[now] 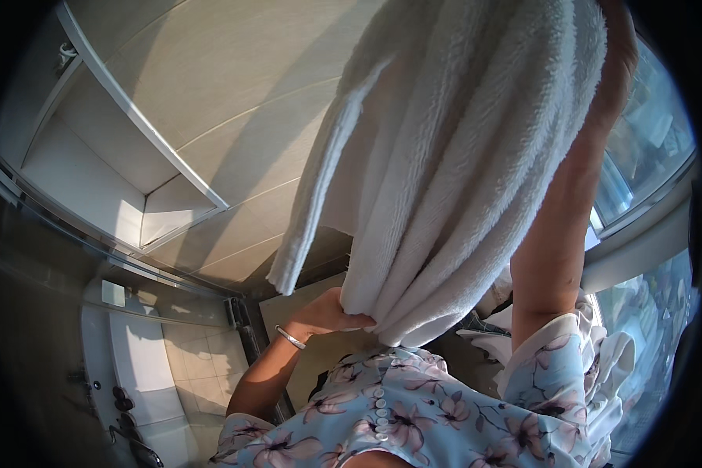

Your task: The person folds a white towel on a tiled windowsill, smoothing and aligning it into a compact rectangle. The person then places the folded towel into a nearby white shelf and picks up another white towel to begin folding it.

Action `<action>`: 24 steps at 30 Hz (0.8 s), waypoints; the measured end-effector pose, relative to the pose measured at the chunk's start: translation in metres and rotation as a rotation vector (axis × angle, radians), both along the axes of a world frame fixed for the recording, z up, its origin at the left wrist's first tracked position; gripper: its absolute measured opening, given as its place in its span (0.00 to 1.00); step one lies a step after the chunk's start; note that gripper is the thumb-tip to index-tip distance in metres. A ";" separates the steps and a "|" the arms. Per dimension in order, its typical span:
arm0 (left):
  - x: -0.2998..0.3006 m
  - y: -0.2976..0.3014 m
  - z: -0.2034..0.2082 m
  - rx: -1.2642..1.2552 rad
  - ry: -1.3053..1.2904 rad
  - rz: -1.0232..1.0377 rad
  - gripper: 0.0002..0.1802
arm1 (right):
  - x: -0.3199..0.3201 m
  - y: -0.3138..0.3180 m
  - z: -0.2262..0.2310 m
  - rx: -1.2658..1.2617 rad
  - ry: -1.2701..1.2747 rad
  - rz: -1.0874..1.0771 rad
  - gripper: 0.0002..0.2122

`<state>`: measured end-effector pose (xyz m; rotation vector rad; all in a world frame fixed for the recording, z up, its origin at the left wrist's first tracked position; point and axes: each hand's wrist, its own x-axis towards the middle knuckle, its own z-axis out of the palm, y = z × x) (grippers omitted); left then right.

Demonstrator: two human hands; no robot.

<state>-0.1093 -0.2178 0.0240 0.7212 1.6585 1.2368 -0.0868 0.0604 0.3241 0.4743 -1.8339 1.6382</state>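
A thick white towel (460, 171) hangs in long folds in front of me, running from the top edge of the picture down to my chest. At its lower end my left hand (331, 313) is closed on the cloth, thumb across the gathered edge. A silver bangle (291, 338) circles that wrist. On the right my right arm (558, 226) reaches straight up beside the towel. Its hand lies past the top edge or behind the cloth, so its fingers do not show. One narrow flap of the towel hangs apart on the left.
A recessed white shelf (93, 171) is set in the tiled wall (234, 101) at left. Below it, behind glass, is a white fixture (144, 363) with dark fittings. Windows (647, 125) run along the right. White fabric (616, 359) hangs beside my right sleeve.
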 end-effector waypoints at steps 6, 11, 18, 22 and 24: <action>0.010 -0.091 -0.156 -0.004 0.113 0.466 0.20 | -0.028 0.026 0.018 0.051 0.058 -0.279 0.21; 0.002 -0.180 -0.159 -0.085 0.129 0.881 0.20 | -0.038 0.025 -0.012 0.174 -0.029 -0.388 0.25; 0.006 -0.078 0.043 0.288 0.260 0.868 0.25 | -0.039 -0.008 -0.132 0.253 -0.271 -0.115 0.10; -0.004 -0.028 0.104 0.302 0.370 0.724 0.25 | -0.012 -0.001 -0.163 0.289 -0.542 0.023 0.22; -0.005 -0.001 0.121 0.342 0.414 0.622 0.24 | -0.004 0.005 -0.179 0.298 -0.569 0.112 0.32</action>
